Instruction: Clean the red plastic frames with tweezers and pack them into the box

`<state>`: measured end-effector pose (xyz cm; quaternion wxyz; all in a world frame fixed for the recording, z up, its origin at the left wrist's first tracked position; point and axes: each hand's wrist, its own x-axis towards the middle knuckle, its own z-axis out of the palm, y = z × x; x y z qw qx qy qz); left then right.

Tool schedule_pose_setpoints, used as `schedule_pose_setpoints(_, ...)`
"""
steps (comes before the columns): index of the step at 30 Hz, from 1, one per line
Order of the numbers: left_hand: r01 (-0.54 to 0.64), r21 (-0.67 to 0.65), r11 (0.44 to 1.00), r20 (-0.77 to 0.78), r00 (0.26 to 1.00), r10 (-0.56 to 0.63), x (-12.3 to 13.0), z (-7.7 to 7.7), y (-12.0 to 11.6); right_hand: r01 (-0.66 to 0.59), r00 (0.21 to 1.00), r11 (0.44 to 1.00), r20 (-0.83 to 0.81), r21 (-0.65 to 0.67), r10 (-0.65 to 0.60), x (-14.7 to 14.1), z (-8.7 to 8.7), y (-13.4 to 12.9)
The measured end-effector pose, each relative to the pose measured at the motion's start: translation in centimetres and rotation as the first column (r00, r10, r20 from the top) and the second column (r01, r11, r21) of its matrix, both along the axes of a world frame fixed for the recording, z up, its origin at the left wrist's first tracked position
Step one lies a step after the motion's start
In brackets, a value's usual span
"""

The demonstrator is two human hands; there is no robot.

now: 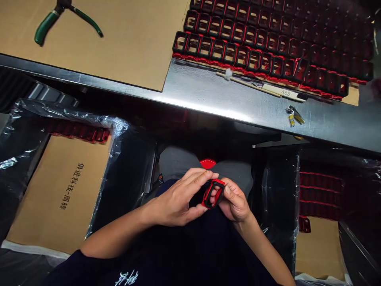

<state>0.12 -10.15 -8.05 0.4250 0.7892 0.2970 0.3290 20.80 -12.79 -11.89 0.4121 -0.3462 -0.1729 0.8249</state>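
Observation:
Between my two hands, above my lap, is a small red and black rectangular plastic frame (pixel 205 194) with an open middle. My left hand (pixel 181 194) grips its left side, thumb at the lower edge and fingers along the top. On the other side, my right hand (pixel 236 202) pinches the frame with the thumb on its near face. Some fingertips show through the opening; the rest are hidden behind it.
Rows of similar frames (pixel 229 51) cover the metal bench (pixel 190 95) at upper right. Green-handled pliers (pixel 47 26) lie on cardboard (pixel 119 39). A cotton-tipped stick (pixel 253 85), an A55-marked knife (pixel 284 92) and yellow-handled nippers (pixel 293 115) lie near the edge. Lined bins with cardboard (pixel 59 190) flank me.

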Motion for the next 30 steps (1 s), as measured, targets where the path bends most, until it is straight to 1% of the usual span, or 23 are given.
schedule_pose_setpoints(5, 0.004, 0.004, 1.000, -0.012, 1.000, -0.004, -0.3, 0.1, -0.1, -0.012, 1.000, 1.000, -0.007, -0.028, 0.012, 0.0, -0.1, -0.1)
schedule_pose_setpoints(8, 0.012, 0.009, 1.000, -0.047, 0.999, -0.012, -0.4, 0.4, 0.0, -0.010, 1.000, 1.000, -0.017, -0.026, 0.009, 0.0, -0.2, -0.2)
schedule_pose_setpoints(12, 0.024, -0.021, 0.999, -0.123, 0.992, -0.027, -0.5, 1.0, 0.2, -0.022, 1.000, 1.000, -0.023, -0.023, 0.022, -0.1, -0.3, -0.3)
schedule_pose_setpoints(17, 0.040, -0.053, 0.998, -0.136, 0.990, -0.047, -0.6, 1.4, 0.6, -0.049, 0.998, 0.999, -0.024, 0.007, 0.049, -0.1, -0.3, -0.2)
schedule_pose_setpoints(21, 0.042, -0.091, 0.995, -0.090, 0.995, -0.050, -0.7, 0.9, 0.7, -0.037, 0.999, 0.998, -0.005, 0.045, 0.037, 0.1, -0.3, -0.2)
schedule_pose_setpoints(23, 0.024, -0.139, 0.990, -0.070, 0.997, -0.034, -0.8, 0.2, 0.8, -0.011, 1.000, 0.995, 0.019, 0.104, 0.009, 0.2, -0.2, -0.2)
schedule_pose_setpoints(24, -0.003, -0.183, 0.983, -0.071, 0.997, -0.011, -0.9, -0.1, 0.9, 0.012, 0.999, 0.988, 0.045, 0.153, -0.019, 0.3, -0.1, -0.2)
schedule_pose_setpoints(26, -0.083, -0.307, 0.948, -0.083, 0.995, 0.060, -1.0, -0.9, 0.9, 0.061, 0.981, 0.952, 0.158, 0.298, -0.113, 0.5, 0.2, -0.3)
schedule_pose_setpoints(27, -0.123, -0.378, 0.918, -0.087, 0.992, 0.097, -1.0, -1.2, 0.8, 0.068, 0.953, 0.917, 0.245, 0.392, -0.175, 0.6, 0.3, -0.3)
schedule_pose_setpoints(28, -0.151, -0.448, 0.881, -0.082, 0.988, 0.128, -0.9, -1.5, 0.7, 0.052, 0.909, 0.870, 0.338, 0.490, -0.244, 0.7, 0.5, -0.3)
schedule_pose_setpoints(30, -0.171, -0.571, 0.803, -0.045, 0.983, 0.177, -0.6, -1.8, 0.3, -0.038, 0.787, 0.755, 0.485, 0.655, -0.381, 0.8, 0.9, -0.3)
